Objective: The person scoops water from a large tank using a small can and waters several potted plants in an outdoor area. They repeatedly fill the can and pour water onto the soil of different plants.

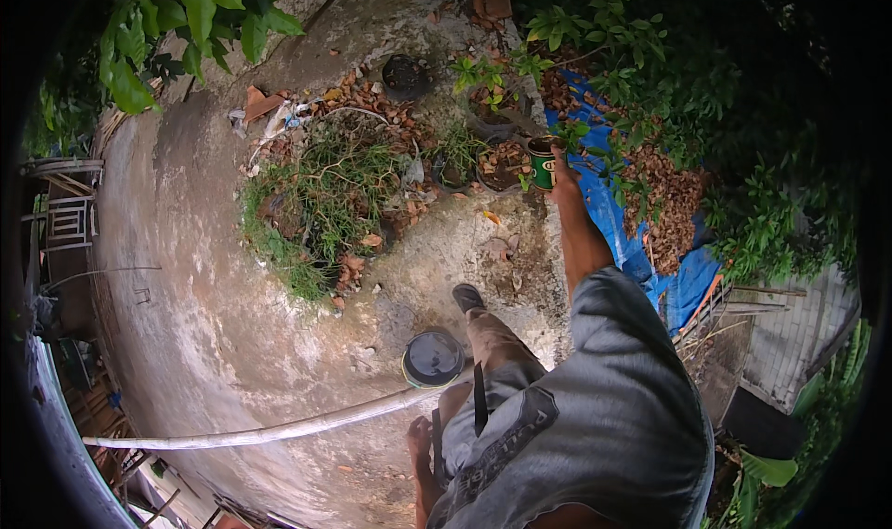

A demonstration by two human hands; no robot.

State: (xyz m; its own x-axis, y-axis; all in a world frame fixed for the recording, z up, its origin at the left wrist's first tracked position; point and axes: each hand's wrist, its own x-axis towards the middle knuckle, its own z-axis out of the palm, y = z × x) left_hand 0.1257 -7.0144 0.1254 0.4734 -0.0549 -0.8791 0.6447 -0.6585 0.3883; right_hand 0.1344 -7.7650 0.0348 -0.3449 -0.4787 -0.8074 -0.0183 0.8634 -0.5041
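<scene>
Outdoors, you stand on a broad concrete slab [186,278] ringed by foliage, a blue tarpaulin [692,283] strewn with dead leaves lying at your right. Before you, a heap of cut green stems [321,204] sits among small plant pots [502,162]. A long pale pipe [269,429] crosses the slab near a bucket [433,358] of dark water by your foot. Your right hand [560,183], arm outstretched, grips a green can [542,161] just beside the pots. Your left hand is out of view.
</scene>
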